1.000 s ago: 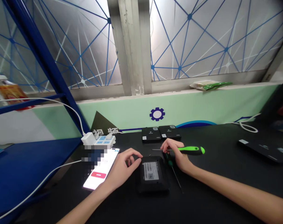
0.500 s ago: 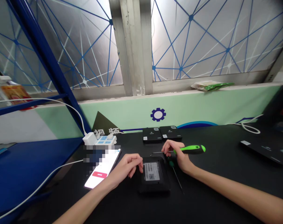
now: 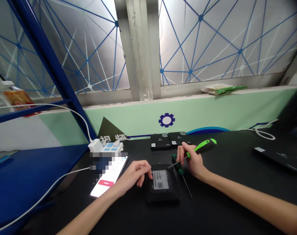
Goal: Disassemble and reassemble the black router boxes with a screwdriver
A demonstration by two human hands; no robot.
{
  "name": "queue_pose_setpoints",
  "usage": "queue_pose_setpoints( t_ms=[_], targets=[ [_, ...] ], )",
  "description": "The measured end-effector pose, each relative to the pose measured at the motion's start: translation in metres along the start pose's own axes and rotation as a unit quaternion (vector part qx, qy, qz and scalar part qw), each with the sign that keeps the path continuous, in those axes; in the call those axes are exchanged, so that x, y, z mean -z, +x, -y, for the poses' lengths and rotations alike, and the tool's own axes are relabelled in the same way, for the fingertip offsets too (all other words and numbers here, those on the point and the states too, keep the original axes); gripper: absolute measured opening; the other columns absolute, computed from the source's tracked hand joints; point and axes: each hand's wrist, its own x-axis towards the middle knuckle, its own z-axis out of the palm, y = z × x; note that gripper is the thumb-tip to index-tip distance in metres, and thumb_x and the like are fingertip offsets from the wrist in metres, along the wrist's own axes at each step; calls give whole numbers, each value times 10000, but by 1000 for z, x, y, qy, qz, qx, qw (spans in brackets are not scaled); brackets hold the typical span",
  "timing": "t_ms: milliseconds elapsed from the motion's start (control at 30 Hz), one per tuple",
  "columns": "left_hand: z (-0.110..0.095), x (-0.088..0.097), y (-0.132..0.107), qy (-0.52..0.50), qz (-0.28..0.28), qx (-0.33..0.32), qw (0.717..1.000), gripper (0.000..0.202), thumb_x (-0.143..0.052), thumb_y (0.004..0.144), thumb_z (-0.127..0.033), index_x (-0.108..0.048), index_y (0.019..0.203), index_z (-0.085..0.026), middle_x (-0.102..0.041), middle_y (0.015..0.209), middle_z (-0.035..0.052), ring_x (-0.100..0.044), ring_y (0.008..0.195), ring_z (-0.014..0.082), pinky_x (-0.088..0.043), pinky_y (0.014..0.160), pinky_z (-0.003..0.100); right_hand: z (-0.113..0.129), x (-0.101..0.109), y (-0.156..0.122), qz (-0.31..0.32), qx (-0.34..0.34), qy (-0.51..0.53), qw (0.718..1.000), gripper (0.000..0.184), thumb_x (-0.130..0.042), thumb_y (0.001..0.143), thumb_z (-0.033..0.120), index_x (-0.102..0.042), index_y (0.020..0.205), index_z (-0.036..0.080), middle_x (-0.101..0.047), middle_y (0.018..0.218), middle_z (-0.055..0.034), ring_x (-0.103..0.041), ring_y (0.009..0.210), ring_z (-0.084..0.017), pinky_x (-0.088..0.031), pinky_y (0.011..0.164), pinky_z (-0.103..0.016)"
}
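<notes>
Boxes, black, three: near box [image 3: 162,182] mid-table [image 3: 224,169], back pair [image 3: 160,141] at far edge. Screwdrivers, two: green screwdriver [image 3: 202,146] clasped in right hand [image 3: 193,160]; spare screwdriver [image 3: 181,171] lying flat. Left hand [image 3: 132,174], curled, empty, touches near box.

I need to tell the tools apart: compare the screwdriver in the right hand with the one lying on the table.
The held screwdriver has a thick, bright green handle; the lying screwdriver has a smaller, darker one. The held screwdriver is tilted in the right hand, tip at the far right corner of the black device; the lying screwdriver rests flat beside that device. Both have thin metal shafts.
</notes>
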Motion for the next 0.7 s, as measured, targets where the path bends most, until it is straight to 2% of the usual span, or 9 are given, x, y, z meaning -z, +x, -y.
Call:
queue_pose_setpoints(
  t_ms=[100,300,533,700],
  targets=[
    [1,0,0,-1,3,0,1000,388,-550,936,-507,-603,746,-173,-555,526,-46,-415,412,86,-338,477,208,7,-2,5,12,-12,-22,1000,612,-502,957,487,-560,415,209,-497,416,-24,-525,454,-162,-435,520,-304],
    [2,0,1,0,2,-1,1000,383,-560,922,-516,-587,761,-170,-692,764,18,-449,427,71,-328,457,201,16,-11,17,39,-46,-84,995,625,-518,941,542,-527,411,212,-462,388,-9,-536,448,-159,-429,482,-275],
    [2,0,1,3,5,-4,1000,393,-549,931,-522,-591,757,-172,-642,650,-16,-420,406,70,-336,468,205,21,-28,32,130,-75,-233,961,621,-488,980,465,-489,417,203,-463,380,15,-449,347,-106,-395,442,-250],
    [3,0,2,3,4,-2,1000,412,-569,909,-555,-587,765,-169,-690,780,21,-450,432,72,-342,465,206,28,-43,32,166,-50,-262,949,638,-478,991,468,-446,410,207,-456,374,16,-456,366,-110,-409,468,-259]
  ],
)
